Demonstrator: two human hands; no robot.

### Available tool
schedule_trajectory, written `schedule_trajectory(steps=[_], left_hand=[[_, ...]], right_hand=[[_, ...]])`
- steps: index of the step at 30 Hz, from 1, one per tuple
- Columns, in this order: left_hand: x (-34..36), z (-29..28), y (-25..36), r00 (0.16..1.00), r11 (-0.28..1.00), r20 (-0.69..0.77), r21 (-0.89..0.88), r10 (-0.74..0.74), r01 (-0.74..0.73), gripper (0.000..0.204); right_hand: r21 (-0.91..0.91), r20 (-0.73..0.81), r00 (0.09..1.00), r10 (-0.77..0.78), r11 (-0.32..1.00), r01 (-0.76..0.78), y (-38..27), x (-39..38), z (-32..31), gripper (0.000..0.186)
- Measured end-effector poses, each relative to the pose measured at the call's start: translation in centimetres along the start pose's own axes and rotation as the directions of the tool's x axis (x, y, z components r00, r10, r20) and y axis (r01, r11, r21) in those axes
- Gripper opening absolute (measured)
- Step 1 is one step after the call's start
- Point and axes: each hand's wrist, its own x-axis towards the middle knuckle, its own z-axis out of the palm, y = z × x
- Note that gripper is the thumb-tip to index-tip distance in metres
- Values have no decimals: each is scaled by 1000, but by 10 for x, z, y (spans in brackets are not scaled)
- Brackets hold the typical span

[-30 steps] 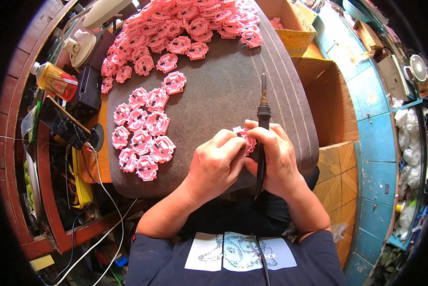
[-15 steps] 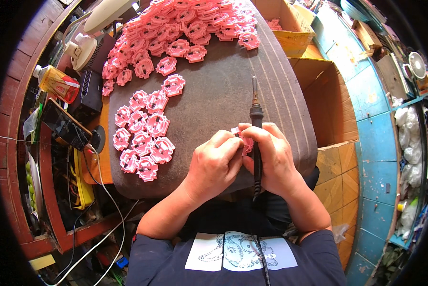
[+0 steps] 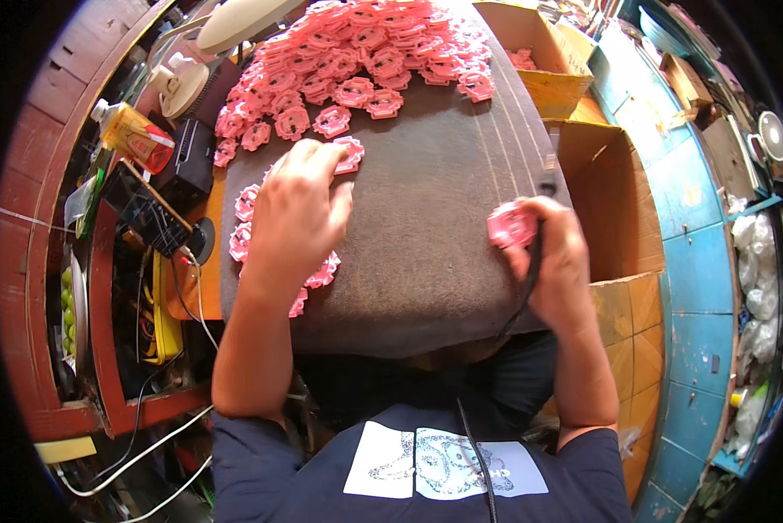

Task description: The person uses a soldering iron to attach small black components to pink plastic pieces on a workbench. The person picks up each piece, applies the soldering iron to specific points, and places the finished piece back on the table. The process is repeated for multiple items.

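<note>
My left hand (image 3: 300, 200) reaches over the small group of pink plastic pieces (image 3: 320, 272) at the left of the dark work surface (image 3: 417, 209), its fingers bent and thumb apart, fingertips beside a pink piece (image 3: 350, 153). Near the right edge, my right hand (image 3: 555, 261) grips a black soldering iron (image 3: 535, 253), tip upward, together with one pink piece (image 3: 509, 227). The iron's tip is smeared by motion, and its cord runs down over my dark shirt.
A large pile of pink pieces (image 3: 348, 44) covers the back. At left are a lamp (image 3: 239, 22), a bottle (image 3: 138, 139) and a phone (image 3: 150, 207). Cardboard boxes (image 3: 618, 209) stand at right, beside a blue tiled ledge (image 3: 692, 261).
My hands have separated: the left moved up and left onto the pink pieces, the right moved to the right with the iron and the piece that was between both hands. The view has shifted slightly.
</note>
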Motion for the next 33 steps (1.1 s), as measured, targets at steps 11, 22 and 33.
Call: schedule_trajectory(steps=[11,22,33], left_hand=[[5,61,30,978,982,134,80,162,-173,9],[-50,53,89,962,894,64,-390,265,-221,22],[-55,55,87,975,883,-3,-423,223,-203,29]], right_hand=[[139,-220,976,1,990,30,-5,-27,-3,54],[153,-126,976,-180,968,199,-37,-40,27,54],[157,-102,984,-145,975,160,-39,-37,26,42]])
